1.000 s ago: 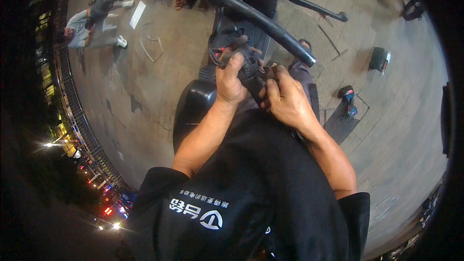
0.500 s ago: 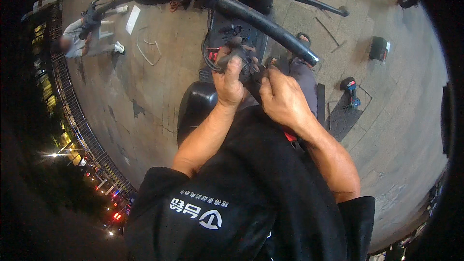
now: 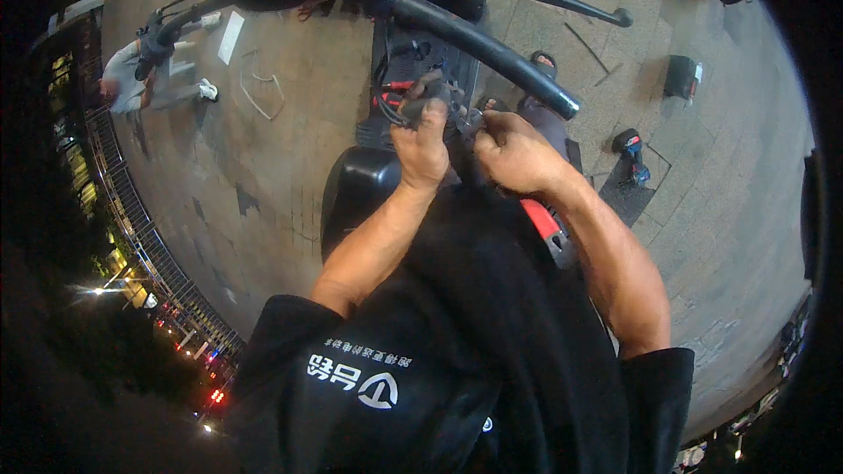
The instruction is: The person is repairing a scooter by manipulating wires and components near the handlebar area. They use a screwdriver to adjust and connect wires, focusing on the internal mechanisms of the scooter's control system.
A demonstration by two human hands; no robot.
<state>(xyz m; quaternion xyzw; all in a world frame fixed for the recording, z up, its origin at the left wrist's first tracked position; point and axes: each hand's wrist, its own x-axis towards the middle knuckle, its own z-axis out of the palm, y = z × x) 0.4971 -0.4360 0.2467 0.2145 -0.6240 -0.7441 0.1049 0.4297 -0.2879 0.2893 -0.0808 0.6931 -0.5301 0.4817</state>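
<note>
My left hand is closed around a dark part with black cables, below the scooter's handlebar and brake lever. My right hand is closed beside it, fingertips pinching something small at that part; what exactly is hidden. Red-handled items lie on the scooter's floorboard behind my left hand. A red and black tool shows below my right wrist, against my dark clothing. The black seat is beside my left forearm.
A person is at the upper left by another handlebar. On the paving lie a white board, pale tubing, thin rods, a dark box and a cordless drill. A railing lines the left.
My right hand has curled tighter and its forearm has swung outward, uncovering the red and black tool. My left hand still grips the dark part. The view has shifted slightly.
</note>
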